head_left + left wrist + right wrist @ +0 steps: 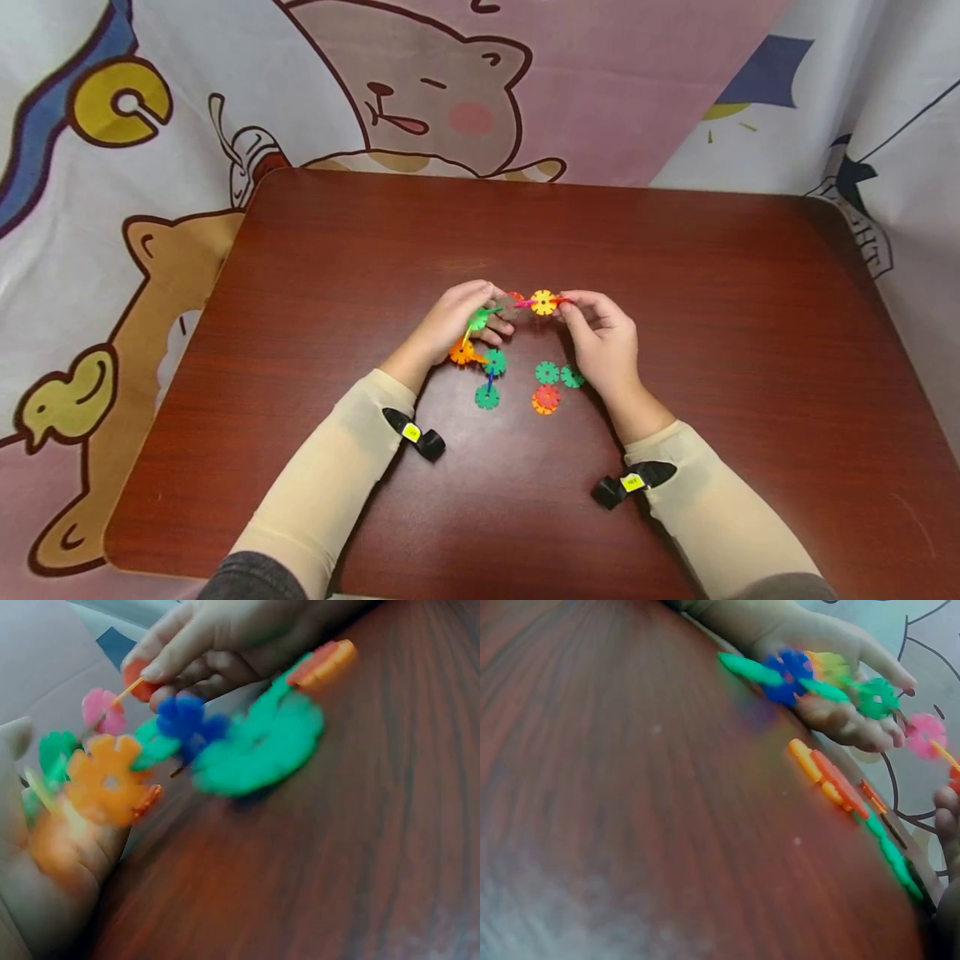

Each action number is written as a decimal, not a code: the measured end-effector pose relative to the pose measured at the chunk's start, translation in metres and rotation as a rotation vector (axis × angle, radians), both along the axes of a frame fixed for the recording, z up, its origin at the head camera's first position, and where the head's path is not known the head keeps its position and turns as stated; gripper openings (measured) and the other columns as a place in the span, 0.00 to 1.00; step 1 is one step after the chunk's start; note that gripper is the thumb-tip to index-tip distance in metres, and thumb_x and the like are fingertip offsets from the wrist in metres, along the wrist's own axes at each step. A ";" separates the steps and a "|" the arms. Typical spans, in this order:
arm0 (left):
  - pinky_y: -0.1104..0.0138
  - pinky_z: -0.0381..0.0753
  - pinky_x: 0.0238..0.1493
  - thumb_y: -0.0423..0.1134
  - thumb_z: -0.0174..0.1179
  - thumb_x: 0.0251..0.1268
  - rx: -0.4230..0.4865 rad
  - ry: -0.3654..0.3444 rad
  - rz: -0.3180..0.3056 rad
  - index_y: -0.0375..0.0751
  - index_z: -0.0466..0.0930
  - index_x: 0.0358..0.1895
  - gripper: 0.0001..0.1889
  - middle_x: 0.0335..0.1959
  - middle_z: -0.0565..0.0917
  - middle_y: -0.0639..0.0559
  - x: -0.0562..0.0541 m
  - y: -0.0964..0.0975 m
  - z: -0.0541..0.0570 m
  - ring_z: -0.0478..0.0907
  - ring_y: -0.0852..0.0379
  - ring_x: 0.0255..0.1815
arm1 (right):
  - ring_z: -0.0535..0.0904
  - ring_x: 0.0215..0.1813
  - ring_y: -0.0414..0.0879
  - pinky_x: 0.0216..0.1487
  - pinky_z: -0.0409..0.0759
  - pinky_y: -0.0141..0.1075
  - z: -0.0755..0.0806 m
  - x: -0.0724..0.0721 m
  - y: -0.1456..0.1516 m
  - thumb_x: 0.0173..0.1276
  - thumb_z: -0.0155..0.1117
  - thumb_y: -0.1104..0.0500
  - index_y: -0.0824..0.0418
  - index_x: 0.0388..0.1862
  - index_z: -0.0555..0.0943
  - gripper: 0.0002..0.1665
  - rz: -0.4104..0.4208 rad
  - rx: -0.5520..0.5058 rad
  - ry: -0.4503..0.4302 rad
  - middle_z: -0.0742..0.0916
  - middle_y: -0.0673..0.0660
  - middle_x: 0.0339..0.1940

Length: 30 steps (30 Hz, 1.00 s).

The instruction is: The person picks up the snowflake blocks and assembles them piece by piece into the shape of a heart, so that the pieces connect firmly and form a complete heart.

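Over the worktop [675,250], my right grip [609,343] pinches the disc chain [543,302] by its red end disc [136,681], my left grip [450,315] loosely spread beside its left stretch — a hard rightward tug could pop it apart.

We find the head view bright, evenly lit and mostly crisp, its wide lens making the side edges of the tabletop [517,475] splay outward. We see a soft, pale sheen on the wood between the forearms, and dark shadow along the inner edges of the sleeves [322,467]. The wrist views look hazier and softer to us: in the left one, the green disc [262,750] smears and the nearest orange piece [54,844] dissolves out of focus. In the right one, we notice whitish glare at lower left and a faint reflection under the blue disc [787,677].
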<state>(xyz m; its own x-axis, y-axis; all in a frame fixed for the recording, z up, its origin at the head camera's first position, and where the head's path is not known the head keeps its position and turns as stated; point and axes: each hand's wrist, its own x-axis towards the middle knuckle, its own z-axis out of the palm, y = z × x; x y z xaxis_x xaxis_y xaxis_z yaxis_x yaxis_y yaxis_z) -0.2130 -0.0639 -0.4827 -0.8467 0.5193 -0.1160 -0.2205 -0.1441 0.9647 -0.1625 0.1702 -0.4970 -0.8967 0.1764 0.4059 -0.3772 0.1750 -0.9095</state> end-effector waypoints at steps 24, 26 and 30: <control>0.54 0.91 0.30 0.27 0.64 0.75 0.011 -0.003 0.042 0.35 0.73 0.57 0.14 0.48 0.84 0.27 -0.003 0.001 -0.005 0.89 0.45 0.35 | 0.79 0.58 0.54 0.54 0.79 0.32 0.001 -0.006 0.009 0.71 0.69 0.69 0.66 0.66 0.81 0.24 -0.228 0.054 -0.051 0.82 0.61 0.64; 0.56 0.91 0.30 0.27 0.64 0.75 0.022 -0.008 0.055 0.35 0.73 0.55 0.13 0.47 0.84 0.27 -0.003 0.002 -0.005 0.89 0.47 0.34 | 0.75 0.58 0.56 0.52 0.73 0.36 0.000 -0.005 0.009 0.66 0.72 0.68 0.64 0.60 0.84 0.22 -0.253 0.196 0.002 0.81 0.62 0.59; 0.58 0.91 0.29 0.27 0.64 0.75 0.028 -0.014 0.079 0.35 0.73 0.55 0.13 0.46 0.83 0.25 -0.003 0.002 -0.005 0.88 0.48 0.33 | 0.73 0.50 0.62 0.49 0.68 0.46 -0.003 -0.004 0.007 0.61 0.76 0.65 0.64 0.44 0.88 0.11 -0.189 0.411 0.092 0.82 0.62 0.45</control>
<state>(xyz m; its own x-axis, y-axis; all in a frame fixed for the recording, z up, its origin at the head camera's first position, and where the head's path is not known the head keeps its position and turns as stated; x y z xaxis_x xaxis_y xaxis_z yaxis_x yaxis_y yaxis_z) -0.2163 -0.0616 -0.4880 -0.8837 0.4540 -0.1140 -0.2205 -0.1888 0.9570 -0.1668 0.1776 -0.5001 -0.8211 0.1414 0.5530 -0.3799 0.5876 -0.7144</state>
